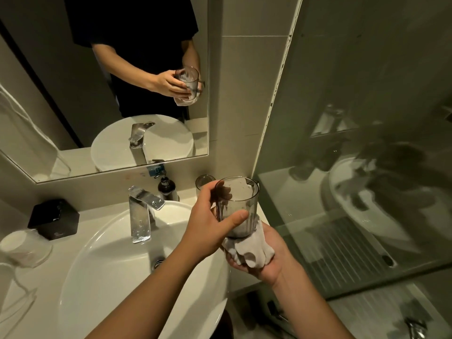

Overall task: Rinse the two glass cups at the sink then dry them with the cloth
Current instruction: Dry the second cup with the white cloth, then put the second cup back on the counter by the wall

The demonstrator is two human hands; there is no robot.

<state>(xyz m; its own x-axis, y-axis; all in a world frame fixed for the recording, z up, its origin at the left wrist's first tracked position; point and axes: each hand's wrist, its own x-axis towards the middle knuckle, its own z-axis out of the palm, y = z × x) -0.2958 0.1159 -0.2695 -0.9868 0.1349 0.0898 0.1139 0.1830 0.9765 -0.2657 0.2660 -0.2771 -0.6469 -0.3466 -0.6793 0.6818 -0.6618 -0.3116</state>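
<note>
At three o'clock of the sink [97, 265], the right hand [266, 265] curls around the bunched cloth [252, 250], cupping it under the glass cup [238, 204] to dry its base. The left hand [208, 223] wraps the cup's side, steadying it upright. The second cup [204, 182] stands on the counter at eleven o'clock beyond.

Single head-worn wide-angle view, facing forward and down, close above sink [102, 253], mirror [49, 106] ahead
</note>
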